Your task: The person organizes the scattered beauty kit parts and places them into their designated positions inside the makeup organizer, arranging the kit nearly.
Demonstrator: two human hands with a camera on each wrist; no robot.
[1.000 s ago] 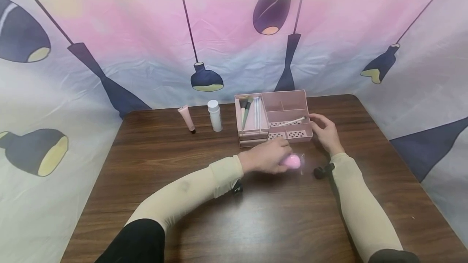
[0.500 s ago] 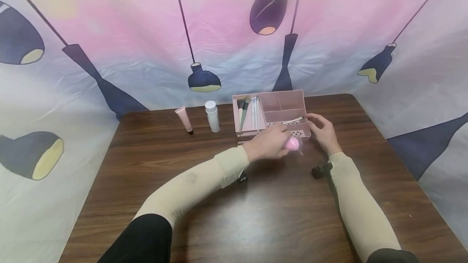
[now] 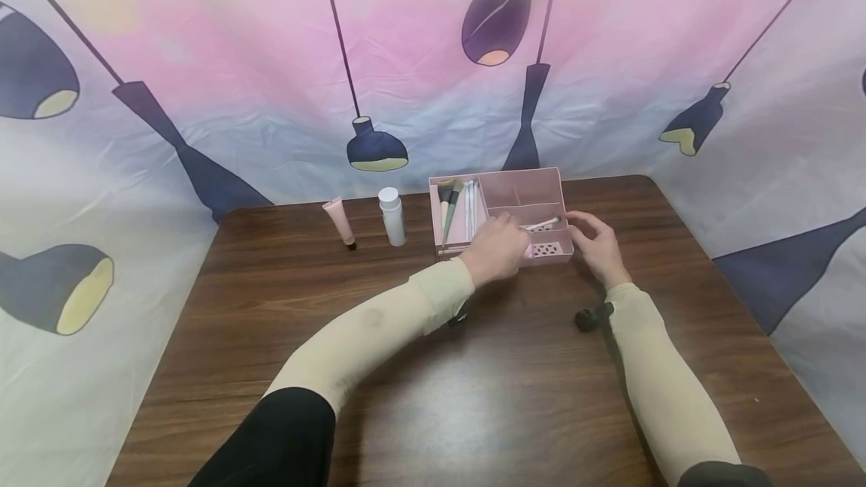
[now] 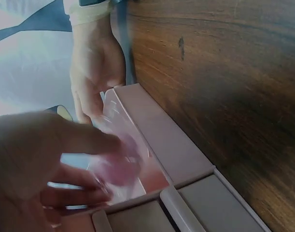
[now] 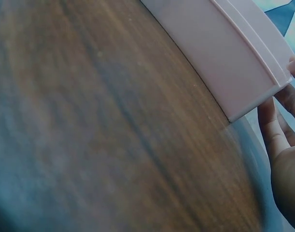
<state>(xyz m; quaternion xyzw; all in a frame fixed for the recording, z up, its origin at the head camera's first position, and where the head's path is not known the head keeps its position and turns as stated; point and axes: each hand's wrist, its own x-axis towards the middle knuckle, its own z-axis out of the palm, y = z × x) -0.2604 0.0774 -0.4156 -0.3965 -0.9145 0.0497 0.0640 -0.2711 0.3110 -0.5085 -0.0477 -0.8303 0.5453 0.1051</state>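
A pink makeup organizer (image 3: 564, 205) stands near the table's back edge. My left hand (image 3: 497, 246) is over its front compartments, holding a rounded pink makeup sponge (image 4: 120, 166) in clear plastic between thumb and fingers. In the left wrist view the sponge is down inside a front compartment, blurred and partly covered by the fingers. At the organizer's right side, my right hand (image 3: 602, 250) grips the wall, thumb and fingers curved at its edge. Makeup brushes (image 3: 452, 209) and slim white sticks (image 3: 471, 209) lie in the left compartment; another white stick (image 3: 543, 224) lies in the middle one.
Left of the organizer, a white bottle (image 3: 392, 218) stands on the wooden table (image 3: 473, 397), with a pink tube (image 3: 340, 222) beyond it. Fabric printed with lamps (image 3: 271, 134) hangs right behind the table. Palettes (image 4: 207, 203) fill the organizer's front left slots.
My left hand has carried the pink makeup sponge from in front of the organizer up and back into its front compartment. My right hand has stayed at the organizer's right side.
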